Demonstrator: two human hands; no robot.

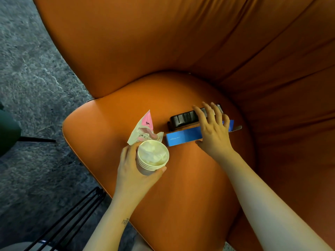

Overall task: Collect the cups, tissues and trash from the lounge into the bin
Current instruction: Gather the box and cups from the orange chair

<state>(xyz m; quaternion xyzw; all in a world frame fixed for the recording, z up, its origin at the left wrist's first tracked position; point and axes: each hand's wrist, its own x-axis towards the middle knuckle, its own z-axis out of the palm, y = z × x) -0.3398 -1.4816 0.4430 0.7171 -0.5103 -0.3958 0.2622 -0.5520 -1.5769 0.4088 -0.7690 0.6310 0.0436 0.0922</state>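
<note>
Your left hand [134,165] is wrapped around a stack of white paper cups [151,158], thumb on the near rim; crumpled tissue [154,153] fills the top cup. A pink-and-white wrapper [144,130] is pinched against the stack's far side by your fingers. Your right hand [213,132] is spread open, palm down, over the blue box [184,135], fingers reaching across onto the black plastic tray [183,118] just behind it, thumb at the box's near edge, not yet closed. All of it sits over the orange armchair seat [190,178]. Grey floor [36,69] to your left.
</note>
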